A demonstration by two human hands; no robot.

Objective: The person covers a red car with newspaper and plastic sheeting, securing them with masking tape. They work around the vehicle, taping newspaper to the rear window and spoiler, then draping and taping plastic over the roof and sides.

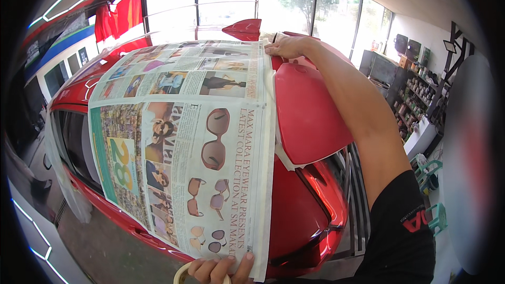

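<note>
Printed newspaper sheets (173, 168) lie over the rear part of a red car (305, 221), with a pale tape strip (267, 179) along their right edge. At the near end of that edge, my left hand (221, 270) is closed, fingertips against the paper. A cream tape roll (182, 273), partly cut off by the picture's lower edge, is in its grasp. My right arm reaches across to the far end, where my right hand (289, 47) pinches the paper's edge. Beside the paper is a dull red panel (310, 115) with pale edging.
A red fin-shaped part (243, 30) rises behind the paper. Clear plastic sheeting (66, 179) hangs along the car's left side. Shelves of cans and bottles (418, 94) line the right wall, near green stools (436, 215). Tall windows (226, 0) stand at the back.
</note>
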